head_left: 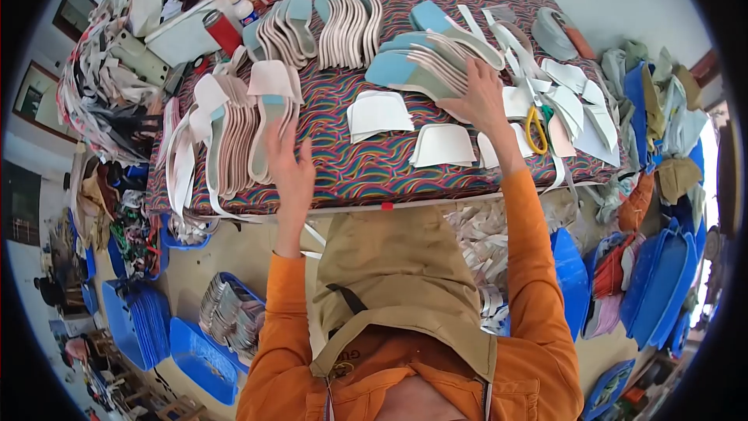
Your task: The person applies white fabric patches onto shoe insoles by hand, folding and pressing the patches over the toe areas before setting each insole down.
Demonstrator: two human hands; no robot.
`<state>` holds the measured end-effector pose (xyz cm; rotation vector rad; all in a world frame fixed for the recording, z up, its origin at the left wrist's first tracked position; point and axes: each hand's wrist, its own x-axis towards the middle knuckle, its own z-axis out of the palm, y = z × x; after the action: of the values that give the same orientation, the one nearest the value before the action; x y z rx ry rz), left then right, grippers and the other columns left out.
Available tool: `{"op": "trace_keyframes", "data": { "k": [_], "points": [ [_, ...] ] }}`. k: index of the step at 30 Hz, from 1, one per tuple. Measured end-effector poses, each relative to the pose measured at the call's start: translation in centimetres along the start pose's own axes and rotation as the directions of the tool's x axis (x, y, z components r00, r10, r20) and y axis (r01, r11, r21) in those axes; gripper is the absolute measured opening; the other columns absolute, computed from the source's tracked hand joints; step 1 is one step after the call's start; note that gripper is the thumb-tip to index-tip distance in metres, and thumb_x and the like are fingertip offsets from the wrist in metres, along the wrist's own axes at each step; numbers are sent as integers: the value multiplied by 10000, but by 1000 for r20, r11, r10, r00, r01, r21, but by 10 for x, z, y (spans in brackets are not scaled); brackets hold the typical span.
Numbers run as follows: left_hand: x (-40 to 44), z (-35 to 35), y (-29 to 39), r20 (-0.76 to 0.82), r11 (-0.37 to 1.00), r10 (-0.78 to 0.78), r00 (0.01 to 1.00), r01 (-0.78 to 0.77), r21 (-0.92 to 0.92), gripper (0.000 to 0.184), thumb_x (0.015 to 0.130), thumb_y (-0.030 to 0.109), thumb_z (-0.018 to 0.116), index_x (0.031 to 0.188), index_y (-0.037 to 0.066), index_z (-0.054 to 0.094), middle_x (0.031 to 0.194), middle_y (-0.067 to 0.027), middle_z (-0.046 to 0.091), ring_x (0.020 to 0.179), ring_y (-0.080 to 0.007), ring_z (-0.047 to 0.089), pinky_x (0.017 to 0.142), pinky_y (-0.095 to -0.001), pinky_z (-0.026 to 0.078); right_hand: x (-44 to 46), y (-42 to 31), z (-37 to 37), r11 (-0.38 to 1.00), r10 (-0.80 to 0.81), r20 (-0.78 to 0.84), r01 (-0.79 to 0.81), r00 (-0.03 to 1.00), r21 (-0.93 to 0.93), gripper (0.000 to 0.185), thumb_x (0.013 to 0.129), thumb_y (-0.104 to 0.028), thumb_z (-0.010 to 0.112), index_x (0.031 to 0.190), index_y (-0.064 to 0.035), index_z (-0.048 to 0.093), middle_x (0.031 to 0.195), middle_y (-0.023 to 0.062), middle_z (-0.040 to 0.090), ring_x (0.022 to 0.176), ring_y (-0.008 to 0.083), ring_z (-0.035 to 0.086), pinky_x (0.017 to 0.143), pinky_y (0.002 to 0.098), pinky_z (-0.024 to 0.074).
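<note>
Hands point(291, 168) point(485, 97) at insoles point(425, 66), L contact unclear

Bright orange long-sleeved top point(531, 253) with dark lettering point(347, 357) partly visible on its chest, worn under a khaki fabric apron point(397, 273) with a narrow black strap point(348, 298)

I can't read anything for certain here; the small lettering point(347, 357) on the shirt point(534, 378) is too blurred.
</note>
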<state>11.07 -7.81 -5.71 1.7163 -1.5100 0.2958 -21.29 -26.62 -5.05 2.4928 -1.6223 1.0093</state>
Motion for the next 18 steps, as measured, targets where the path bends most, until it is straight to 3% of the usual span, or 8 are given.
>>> {"op": "trace_keyframes", "data": {
  "k": [1, 3, 4, 7, 12, 15, 18],
  "points": [
    [-1, 4, 13, -2, 1000, 6, 1000, -6, -5, 426, 883, 33, 683, 1300, 13, 596, 1381, -222, 519, 1289, -418, 495, 1097, -462, 401, 12, 3, 3, 999, 8, 70, -6, 998, -40, 1014, 635, -411, 885, 1456, -38, 420, 1396, 195, 497, 1304, 393, 447, 1074, 524, 379],
    [-2, 11, 36, 63, 969, 11, 998, 5, -247, 399, 889, 18, 680, 1283, 18, 621, 1379, -203, 537, 1286, -391, 514, 1062, -440, 437, 31, 3, 6, 993, 38, 205, -14, 978, -118, 1191, 544, -507, 905, 1492, -39, 358, 1404, 214, 480, 1305, 411, 443, 1075, 572, 363],
    [-3, 15, 44, 63, 968, 20, 998, -4, -250, 399, 889, 18, 680, 1283, 18, 621, 1379, -203, 537, 1286, -391, 514, 1062, -440, 437, 37, 4, 7, 993, 44, 198, -20, 979, -119, 1191, 544, -507, 905, 1492, -39, 358, 1404, 214, 480, 1305, 411, 443, 1075, 572, 363],
    [-8, 24, 63, 154, 911, 0, 988, 64, -407, 351, 904, 26, 678, 1254, 19, 652, 1357, -182, 574, 1226, -350, 579, 1002, -405, 485, 50, 1, 4, 982, 140, 381, -81, 914, -168, 1294, 477, -548, 906, 1510, -44, 313, 1408, 263, 457, 1313, 435, 431, 1069, 622, 341],
    [-12, 34, 75, 225, 830, -84, 971, 193, -523, 327, 911, 24, 678, 1237, 23, 671, 1300, -171, 623, 1154, -303, 635, 921, -373, 527, 39, -1, 9, 982, 44, 321, 18, 946, -189, 1275, 480, -546, 898, 1497, -36, 321, 1394, 287, 461, 1299, 451, 443, 1076, 609, 343],
    [-17, 43, 75, 248, 794, -74, 966, 208, -572, 322, 911, 14, 677, 1233, 15, 671, 1234, -157, 662, 1105, -265, 662, 867, -338, 546, 38, 8, 20, 999, 22, 336, -7, 942, -44, 1233, 481, -487, 907, 1455, 19, 345, 1338, 317, 487, 1270, 475, 467, 1085, 613, 333],
    [-23, 44, 78, 285, 747, -93, 954, 257, -614, 309, 916, 8, 672, 1225, 8, 671, 1208, -143, 678, 1095, -247, 667, 867, -324, 547, 44, 12, 20, 991, 48, 418, -97, 907, 97, 1231, 486, -462, 910, 1479, -26, 328, 1334, 287, 506, 1274, 448, 467, 1083, 575, 353]
  ]
}}
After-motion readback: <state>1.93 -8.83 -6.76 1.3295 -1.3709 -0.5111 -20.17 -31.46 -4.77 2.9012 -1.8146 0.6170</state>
